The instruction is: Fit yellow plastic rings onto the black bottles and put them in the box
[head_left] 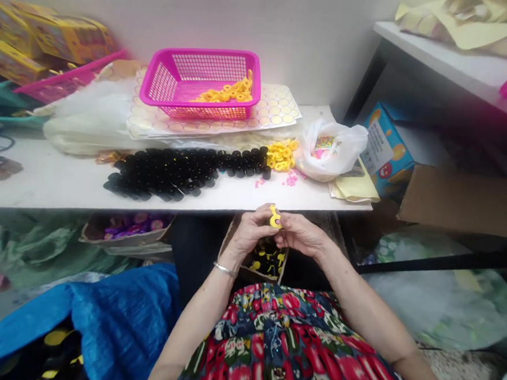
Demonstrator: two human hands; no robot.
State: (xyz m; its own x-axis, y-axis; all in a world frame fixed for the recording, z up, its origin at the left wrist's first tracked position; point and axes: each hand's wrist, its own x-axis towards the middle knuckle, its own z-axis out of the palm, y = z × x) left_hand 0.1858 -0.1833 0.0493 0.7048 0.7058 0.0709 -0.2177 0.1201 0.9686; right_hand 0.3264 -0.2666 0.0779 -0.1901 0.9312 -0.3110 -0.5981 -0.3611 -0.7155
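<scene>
Between my hands, just off the table's front edge, is a small yellow plastic ring piece [273,216] with a stem and a pinkish spot by its ring. My left hand [250,230] pinches it from the left. The fingers of my right hand [300,232] are closed at its right side, at the pinkish spot; whether they hold a separate small part is hidden. Below the hands, a cardboard box [282,271] holds black and yellow pieces. Many black cylindrical caps [163,172] stand on the table, beside a pile of yellow ring pieces [282,155] and pink bits [292,178].
A pink basket [155,99] with yellow pieces rests on printed sheets [280,108]. A white plastic bag [338,155] of small coloured bits sits right on the table [62,191]. Blue sheeting [118,319] lies lower left; a cardboard box [465,199] is at right.
</scene>
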